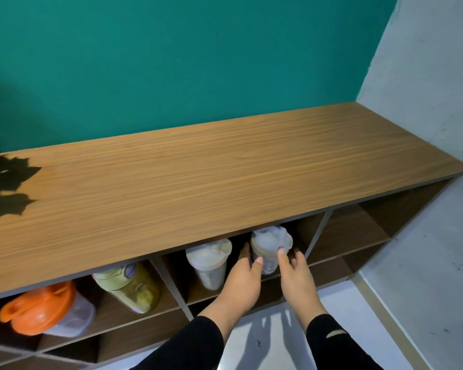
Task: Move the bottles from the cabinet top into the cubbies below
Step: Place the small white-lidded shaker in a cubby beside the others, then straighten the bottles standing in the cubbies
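Both hands, left hand (242,279) and right hand (296,273), clasp a clear white-lidded shaker bottle (271,248) upright inside an upper cubby (309,231). A second shaker bottle (209,264) stands just left. The wooden cabinet top (225,172) lies bare.

Between the hands (267,279) sits a bottle with a pale grey-white lid (271,243). Just left of them is a matching white-lidded bottle (208,259), then an olive-green bottle (130,285), then an orange-lidded clear one (42,307). The cabinet top (225,169) is brown woodgrain; the wall (171,62) teal; the sleeves (195,345) black.
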### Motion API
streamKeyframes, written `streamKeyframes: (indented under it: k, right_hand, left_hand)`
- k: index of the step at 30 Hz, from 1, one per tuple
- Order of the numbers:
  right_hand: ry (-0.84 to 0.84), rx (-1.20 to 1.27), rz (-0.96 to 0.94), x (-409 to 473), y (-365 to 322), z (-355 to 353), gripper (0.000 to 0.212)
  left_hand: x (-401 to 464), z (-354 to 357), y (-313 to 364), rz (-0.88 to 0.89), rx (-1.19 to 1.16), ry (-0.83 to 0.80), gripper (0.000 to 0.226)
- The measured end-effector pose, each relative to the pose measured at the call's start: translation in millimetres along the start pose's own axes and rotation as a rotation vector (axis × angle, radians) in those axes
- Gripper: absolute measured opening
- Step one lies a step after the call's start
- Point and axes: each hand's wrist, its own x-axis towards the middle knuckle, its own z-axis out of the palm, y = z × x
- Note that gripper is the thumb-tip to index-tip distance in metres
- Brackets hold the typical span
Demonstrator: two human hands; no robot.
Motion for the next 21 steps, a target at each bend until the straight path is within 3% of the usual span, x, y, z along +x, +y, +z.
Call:
streamKeyframes:
  k: [2,3,4,6,9,15,19,21]
  right_hand:
    - [0.036,0.02,-0.005,-9,-1,0,0.073]
    - [0.057,0.02,-0.015,-12,-2,0,0.069]
    - [0.088,0.007,-0.024,-16,-4,-1,0.064]
    - [0.162,0.003,-0.045,-25,-11,-3,0.049]
    - [0.183,-0.062,-0.083,-36,-14,-1,0.029]
    - [-0.067,-0.16,-0.079,-49,-11,23,0.023]
    - [-0.204,-0.218,-0.107,-44,-4,44,0.026]
    - [-0.232,-0.198,-0.113,-39,-3,51,0.03]
  left_hand:
    - [-8,-4,2,0.04,-0.042,0.034,0.033]
    - [-11,-6,3,0.031,-0.045,0.041,0.019]
    - [-18,-10,8,0.025,-0.053,0.053,0.011]
    - [-25,-14,7,0.036,-0.059,0.085,0.022]
    - [-38,-21,4,0.095,-0.079,0.115,0.01]
    - [-59,-36,-23,0.015,-0.068,0.282,0.033]
    - [-68,-47,-47,-0.079,-0.134,0.337,0.013]
    - [-66,-49,-53,-0.124,-0.178,0.35,0.023]
